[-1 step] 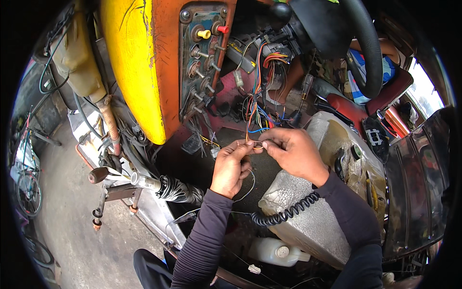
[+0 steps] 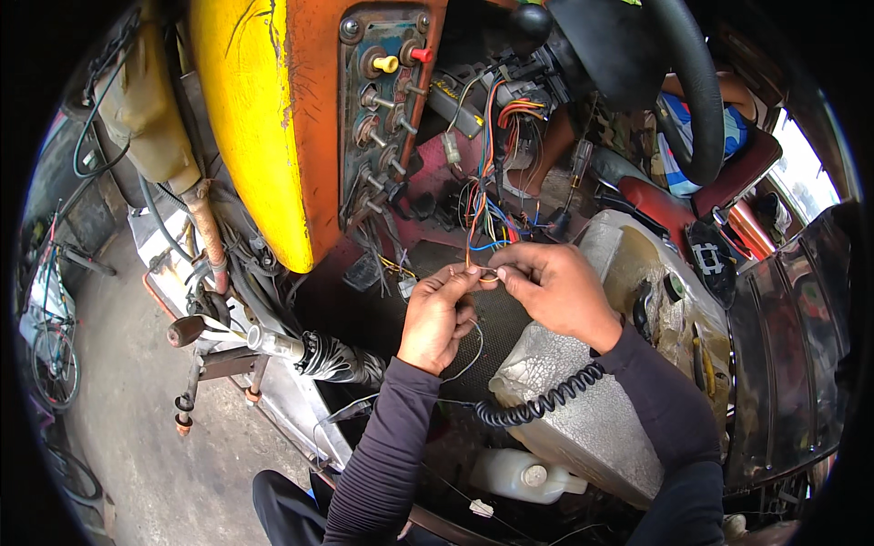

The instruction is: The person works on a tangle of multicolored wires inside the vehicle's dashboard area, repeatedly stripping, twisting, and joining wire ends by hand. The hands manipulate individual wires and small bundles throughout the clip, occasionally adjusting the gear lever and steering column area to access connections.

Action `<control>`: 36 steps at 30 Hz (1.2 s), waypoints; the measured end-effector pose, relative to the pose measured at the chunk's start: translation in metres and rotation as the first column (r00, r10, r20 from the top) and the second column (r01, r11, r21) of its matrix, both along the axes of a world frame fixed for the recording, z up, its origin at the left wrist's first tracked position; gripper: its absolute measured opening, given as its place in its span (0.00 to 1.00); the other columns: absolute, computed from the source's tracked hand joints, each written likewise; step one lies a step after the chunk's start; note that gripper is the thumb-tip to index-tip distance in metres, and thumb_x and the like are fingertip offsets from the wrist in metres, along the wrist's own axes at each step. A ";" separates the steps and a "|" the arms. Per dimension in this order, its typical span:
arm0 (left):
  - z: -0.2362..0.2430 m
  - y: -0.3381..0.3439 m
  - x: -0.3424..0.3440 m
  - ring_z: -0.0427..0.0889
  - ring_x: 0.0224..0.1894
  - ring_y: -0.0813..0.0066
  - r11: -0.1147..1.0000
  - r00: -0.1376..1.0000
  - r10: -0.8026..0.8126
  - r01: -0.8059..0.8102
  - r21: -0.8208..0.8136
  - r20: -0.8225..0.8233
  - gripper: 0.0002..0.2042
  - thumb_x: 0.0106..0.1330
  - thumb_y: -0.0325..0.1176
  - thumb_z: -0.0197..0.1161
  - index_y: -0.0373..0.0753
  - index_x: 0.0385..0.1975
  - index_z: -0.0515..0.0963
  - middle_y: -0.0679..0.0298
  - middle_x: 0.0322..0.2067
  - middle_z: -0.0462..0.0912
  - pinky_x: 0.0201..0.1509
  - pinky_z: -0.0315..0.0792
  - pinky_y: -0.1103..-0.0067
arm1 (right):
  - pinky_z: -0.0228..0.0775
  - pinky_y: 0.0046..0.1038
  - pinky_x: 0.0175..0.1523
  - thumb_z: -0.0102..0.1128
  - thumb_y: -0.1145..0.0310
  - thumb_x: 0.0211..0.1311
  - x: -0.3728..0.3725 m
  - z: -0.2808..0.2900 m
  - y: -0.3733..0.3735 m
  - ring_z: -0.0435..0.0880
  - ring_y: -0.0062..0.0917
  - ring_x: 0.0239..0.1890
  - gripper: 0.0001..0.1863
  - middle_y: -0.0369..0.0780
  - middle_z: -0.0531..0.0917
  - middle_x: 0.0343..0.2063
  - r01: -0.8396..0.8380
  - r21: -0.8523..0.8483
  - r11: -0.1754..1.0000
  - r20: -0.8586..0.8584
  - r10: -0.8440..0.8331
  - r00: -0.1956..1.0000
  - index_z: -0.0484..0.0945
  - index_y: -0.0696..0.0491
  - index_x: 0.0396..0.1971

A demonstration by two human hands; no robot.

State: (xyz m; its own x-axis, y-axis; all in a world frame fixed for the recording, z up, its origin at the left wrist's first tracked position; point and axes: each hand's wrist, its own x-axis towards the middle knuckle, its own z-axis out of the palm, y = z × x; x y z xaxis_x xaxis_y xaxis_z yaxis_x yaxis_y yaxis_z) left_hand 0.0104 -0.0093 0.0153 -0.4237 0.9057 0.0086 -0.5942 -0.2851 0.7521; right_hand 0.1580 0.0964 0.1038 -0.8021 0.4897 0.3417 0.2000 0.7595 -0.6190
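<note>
My left hand (image 2: 435,318) is closed, its thumb and forefinger pinching a thin orange wire (image 2: 469,247) that hangs down from a bundle of coloured wires (image 2: 492,196). Close beside it my right hand (image 2: 566,289) also pinches, its thumb and fingertips on a short thin wire (image 2: 490,278) that loops between the two hands. The exact joint of the wires is too small to make out. A loose grey wire (image 2: 475,353) curves down past the left hand's curled fingers. Above the bundle are connectors under the steering wheel (image 2: 696,118).
To the left stands a yellow and orange panel (image 2: 264,136) with toggle switches (image 2: 382,118). A coiled black cord (image 2: 537,400) crosses the silver-covered seat (image 2: 569,391) beneath my right forearm. A white plastic jug (image 2: 523,475) lies below. Another person's arm (image 2: 736,96) shows beyond the wheel.
</note>
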 end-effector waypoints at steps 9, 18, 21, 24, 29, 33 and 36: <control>-0.003 0.002 -0.004 0.59 0.18 0.93 0.998 1.000 -0.026 0.027 0.049 -0.013 0.09 0.81 0.32 0.63 0.36 0.53 0.85 0.67 0.39 0.90 0.20 0.54 0.88 | 0.81 0.35 0.42 0.69 0.68 0.66 0.004 0.008 -0.002 0.91 0.39 0.34 0.11 0.46 0.91 0.36 -0.039 0.117 0.992 0.047 0.034 0.998 0.89 0.55 0.45; 0.002 -0.001 -0.001 0.60 0.20 0.92 0.995 0.995 -0.098 0.097 0.008 0.024 0.09 0.80 0.36 0.66 0.38 0.49 0.84 0.69 0.39 0.87 0.21 0.55 0.88 | 0.80 0.43 0.39 0.70 0.67 0.65 0.003 -0.005 0.006 0.88 0.45 0.35 0.07 0.43 0.88 0.34 -0.064 0.405 0.912 -0.061 0.096 0.993 0.87 0.53 0.40; 0.000 0.001 0.002 0.61 0.20 0.92 0.996 0.995 -0.089 0.089 -0.016 0.039 0.08 0.80 0.37 0.67 0.39 0.44 0.84 0.71 0.35 0.85 0.21 0.55 0.87 | 0.78 0.45 0.35 0.70 0.66 0.65 0.005 -0.007 0.006 0.87 0.44 0.33 0.06 0.41 0.86 0.32 -0.070 0.567 0.821 0.017 0.074 0.997 0.84 0.52 0.37; -0.003 0.003 0.002 0.60 0.20 0.92 0.998 0.998 -0.055 0.055 -0.007 0.024 0.08 0.79 0.36 0.67 0.38 0.43 0.85 0.71 0.34 0.86 0.21 0.54 0.87 | 0.78 0.45 0.35 0.69 0.67 0.66 0.005 -0.006 0.005 0.87 0.44 0.33 0.06 0.41 0.85 0.32 -0.074 0.602 0.795 0.000 0.092 0.996 0.84 0.52 0.36; -0.005 0.007 0.007 0.60 0.19 0.93 0.998 0.995 0.052 -0.049 0.036 -0.082 0.08 0.79 0.34 0.67 0.35 0.43 0.86 0.72 0.30 0.85 0.21 0.53 0.86 | 0.79 0.44 0.38 0.68 0.68 0.67 0.004 -0.004 0.004 0.88 0.46 0.36 0.05 0.43 0.86 0.34 -0.087 0.451 0.888 -0.012 0.104 0.995 0.85 0.54 0.36; -0.006 0.008 0.008 0.59 0.19 0.93 0.994 0.989 0.094 -0.087 0.063 -0.117 0.09 0.79 0.34 0.67 0.34 0.43 0.86 0.71 0.29 0.87 0.21 0.53 0.85 | 0.79 0.44 0.42 0.68 0.68 0.67 0.006 0.002 0.006 0.88 0.47 0.38 0.07 0.45 0.88 0.36 -0.116 0.344 0.932 0.027 0.114 0.993 0.86 0.55 0.40; -0.006 0.008 0.006 0.59 0.19 0.93 0.996 0.985 0.073 -0.063 0.068 -0.154 0.09 0.79 0.34 0.67 0.34 0.42 0.87 0.71 0.31 0.87 0.21 0.53 0.85 | 0.79 0.43 0.44 0.67 0.69 0.68 0.007 0.005 0.006 0.88 0.47 0.39 0.08 0.46 0.88 0.36 -0.120 0.297 0.947 0.046 0.112 0.993 0.86 0.56 0.41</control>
